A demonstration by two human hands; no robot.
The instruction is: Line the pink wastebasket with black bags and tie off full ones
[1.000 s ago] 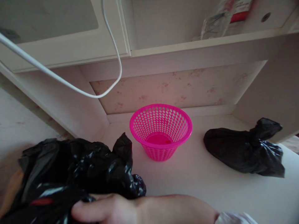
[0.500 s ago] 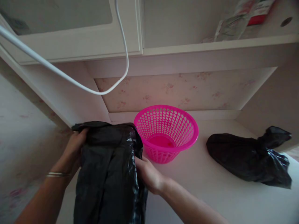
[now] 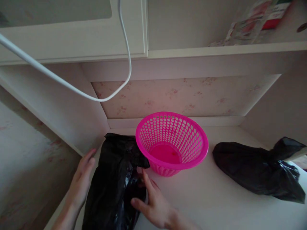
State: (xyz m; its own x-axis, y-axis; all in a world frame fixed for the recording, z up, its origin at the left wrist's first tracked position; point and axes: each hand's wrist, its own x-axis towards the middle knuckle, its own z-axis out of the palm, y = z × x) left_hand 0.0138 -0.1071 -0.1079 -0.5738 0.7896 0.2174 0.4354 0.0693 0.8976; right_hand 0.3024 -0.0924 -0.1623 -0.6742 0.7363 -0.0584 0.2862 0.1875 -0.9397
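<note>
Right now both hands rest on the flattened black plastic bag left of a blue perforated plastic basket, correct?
Not quite: the perforated plastic basket is pink, not blue, as the head view shows. Both the left hand and right hand do rest on the flattened black plastic bag left of it.

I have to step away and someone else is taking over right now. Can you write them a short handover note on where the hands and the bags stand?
Left hand: open, flat against the left side of the black bag lying on the white desk.
Right hand: open, fingers resting on the same bag's right edge, just in front of the pink basket.
The bag lies flat beside the basket, its far end touching the basket's left rim.
A second black bag, bunched with a knotted end, lies apart on the right.
The basket stands upright with nothing in it.
Done: one bag laid out flat.
Left: neither bag is in or over the basket.
</note>
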